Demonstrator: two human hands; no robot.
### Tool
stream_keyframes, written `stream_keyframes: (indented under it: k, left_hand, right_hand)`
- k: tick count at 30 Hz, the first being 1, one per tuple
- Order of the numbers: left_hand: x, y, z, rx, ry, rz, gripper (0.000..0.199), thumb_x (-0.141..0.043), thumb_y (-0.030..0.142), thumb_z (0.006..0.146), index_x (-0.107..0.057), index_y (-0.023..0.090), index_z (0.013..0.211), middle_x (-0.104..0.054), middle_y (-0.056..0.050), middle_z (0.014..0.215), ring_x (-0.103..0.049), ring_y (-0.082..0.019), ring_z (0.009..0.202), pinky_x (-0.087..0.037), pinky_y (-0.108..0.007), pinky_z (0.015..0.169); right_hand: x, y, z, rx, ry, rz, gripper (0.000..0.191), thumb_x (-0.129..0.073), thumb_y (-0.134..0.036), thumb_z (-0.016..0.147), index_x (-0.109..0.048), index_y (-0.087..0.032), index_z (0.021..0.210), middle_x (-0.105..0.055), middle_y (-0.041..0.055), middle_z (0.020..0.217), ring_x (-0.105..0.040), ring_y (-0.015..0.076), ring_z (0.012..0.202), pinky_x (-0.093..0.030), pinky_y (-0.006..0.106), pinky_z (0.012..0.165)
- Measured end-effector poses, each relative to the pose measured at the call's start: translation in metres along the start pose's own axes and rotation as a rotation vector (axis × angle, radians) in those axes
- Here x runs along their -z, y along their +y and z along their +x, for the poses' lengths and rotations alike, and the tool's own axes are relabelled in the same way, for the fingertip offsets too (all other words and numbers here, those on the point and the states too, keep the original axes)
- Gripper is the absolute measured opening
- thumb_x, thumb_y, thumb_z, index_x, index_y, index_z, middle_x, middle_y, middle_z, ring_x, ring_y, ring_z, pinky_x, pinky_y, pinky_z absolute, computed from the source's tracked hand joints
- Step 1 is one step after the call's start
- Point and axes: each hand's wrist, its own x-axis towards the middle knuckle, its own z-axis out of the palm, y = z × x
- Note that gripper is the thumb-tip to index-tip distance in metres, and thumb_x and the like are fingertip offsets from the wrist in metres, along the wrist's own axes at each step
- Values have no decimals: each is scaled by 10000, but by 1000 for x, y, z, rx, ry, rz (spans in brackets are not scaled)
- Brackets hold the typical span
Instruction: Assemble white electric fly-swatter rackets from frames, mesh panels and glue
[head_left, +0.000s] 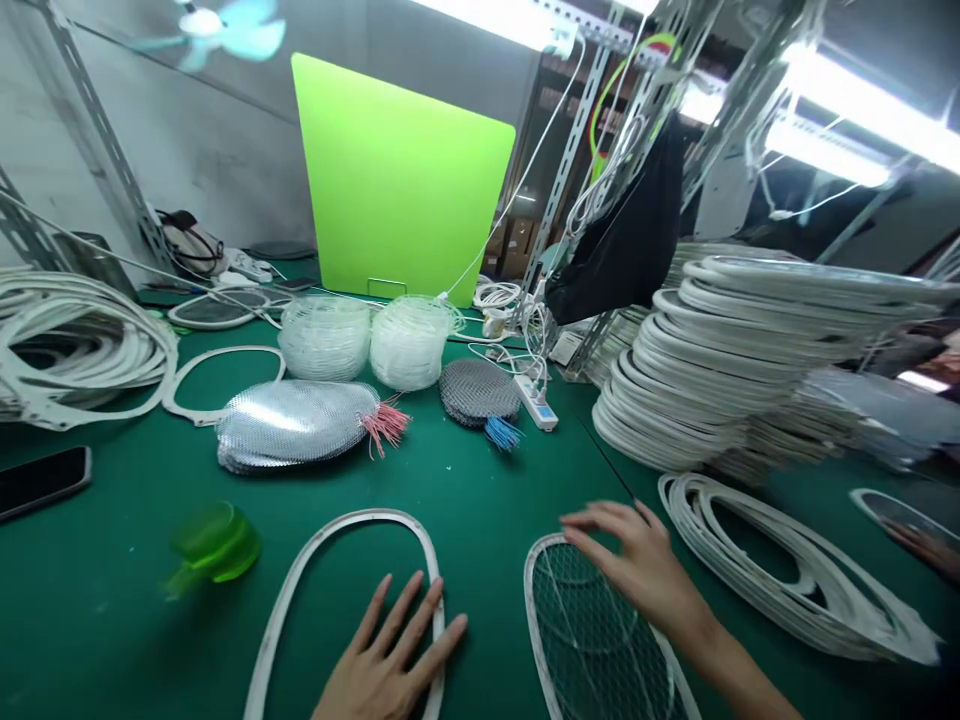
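My left hand (394,645) lies palm down with fingers spread, across the right side of a white oval plastic frame (375,516) on the green table. Under my right hand (637,560) is a second white oval frame with mesh (592,630) and clear strands across it. The thumb and forefinger of that hand come together at its upper rim; the grip is partly hidden. A bright green object (217,545), smeared by motion, is to the left of the empty frame.
Stacks of white frames (697,370) rise at the right, with more frames (82,345) at the left. Behind my hands are silver mesh sheets (296,425), dark mesh discs (478,388), clear coils (409,345) and a power strip (536,403). A phone (45,482) lies left.
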Motion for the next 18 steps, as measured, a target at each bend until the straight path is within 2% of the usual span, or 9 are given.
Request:
stream_keyframes:
  k: [2, 4, 6, 8, 11, 13, 15, 16, 18]
  left_hand:
    - [-19, 14, 16, 11, 108, 67, 856, -317, 776, 857, -145, 300, 1548, -558, -37, 1408, -576, -302, 1204, -262, -389, 1084]
    - [-30, 21, 26, 31, 163, 106, 814, -319, 748, 879, -187, 302, 1547, -548, -21, 1422, -559, -291, 1215, -285, -380, 1075]
    - [-31, 18, 29, 46, 170, 112, 752, -336, 694, 913, -197, 313, 1547, -512, -1, 1457, -523, -275, 1256, -324, -367, 1058]
    - [-26, 7, 30, 52, 176, 109, 726, -352, 659, 929, -212, 304, 1547, -506, -6, 1463, -510, -277, 1272, -372, -370, 1023]
    - [-8, -19, 42, 46, 166, -8, 668, -404, 639, 921, -392, 284, 1486, -575, -47, 1397, -559, -303, 1216, -453, -385, 933]
    - [8, -34, 65, 102, 123, -259, 503, -411, 598, 934, -630, 289, 1265, -701, -54, 1209, -652, -280, 1049, -503, -358, 811]
    - [24, -46, 97, 307, 9, -593, 451, -357, 518, 972, -732, 273, 918, -756, -34, 875, -683, -209, 760, -487, -294, 644]
    - [30, -51, 115, 421, -102, -726, 509, -328, 503, 983, -720, 251, 779, -729, -26, 735, -654, -181, 630, -439, -270, 559]
    - [39, -59, 146, 573, -132, -829, 426, -428, 487, 938, -699, 235, 725, -704, -24, 689, -625, -183, 614, -359, -257, 535]
  right_hand:
    - [1, -44, 60, -4, 60, -18, 325, -472, -532, 922, -729, -334, 938, -696, 6, 1154, -527, 268, 1243, -145, 538, 1175]
    - [-4, -72, 117, -83, 97, -42, 331, -503, -489, 937, -700, -236, 1022, -669, 69, 1168, -484, 290, 1267, -219, 569, 1131]
    - [-11, -81, 163, -167, 57, -49, 314, -591, -429, 921, -647, -182, 1108, -621, 89, 1226, -536, 273, 1193, -377, 544, 1039]
    - [-16, -77, 194, -228, -1, -31, 315, -615, -379, 922, -611, -184, 1170, -601, 84, 1242, -590, 241, 1102, -483, 473, 941]
    - [-16, -62, 216, -264, -73, 27, 302, -607, -356, 932, -602, -195, 1188, -606, 75, 1223, -618, 218, 1033, -532, 416, 867]
    - [-16, -54, 222, -265, -110, 68, 311, -604, -358, 934, -598, -185, 1192, -610, 76, 1212, -626, 214, 1009, -542, 409, 845]
    - [-17, -48, 226, -265, -138, 101, 327, -602, -363, 935, -591, -170, 1198, -614, 80, 1200, -631, 210, 990, -547, 412, 833]
    - [-18, -46, 228, -267, -145, 111, 325, -602, -364, 936, -592, -169, 1196, -616, 80, 1195, -632, 209, 987, -547, 411, 832]
    - [-21, -44, 230, -269, -146, 129, 301, -601, -361, 936, -604, -180, 1176, -619, 74, 1190, -631, 207, 990, -545, 404, 838]
